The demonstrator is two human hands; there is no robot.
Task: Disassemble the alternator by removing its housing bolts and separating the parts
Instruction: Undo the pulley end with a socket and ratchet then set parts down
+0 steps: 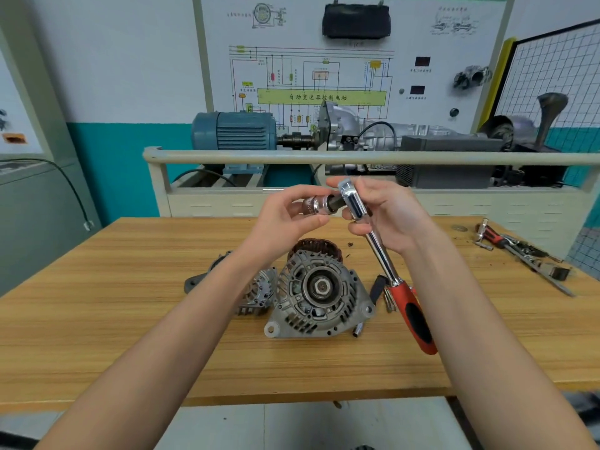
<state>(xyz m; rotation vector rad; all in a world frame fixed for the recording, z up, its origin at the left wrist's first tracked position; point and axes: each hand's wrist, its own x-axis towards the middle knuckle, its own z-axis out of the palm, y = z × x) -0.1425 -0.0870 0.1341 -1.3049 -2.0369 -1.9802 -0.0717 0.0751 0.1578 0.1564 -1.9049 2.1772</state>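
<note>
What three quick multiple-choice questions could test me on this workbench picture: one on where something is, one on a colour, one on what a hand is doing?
1. Where does the alternator housing lie?
A. On the wooden table
B. On the floor
C. In a drawer

2. What colour is the ratchet handle?
A. Blue
B. Red and black
C. Yellow

3. What is the left hand doing?
A. Resting flat on the table
B. Gripping a hammer
C. Holding a socket at the ratchet's head

Answers: 1 A, it sits on the tabletop below the hands; 2 B, the grip is red with a black inset; 3 C, its fingers curl around the socket.
</note>
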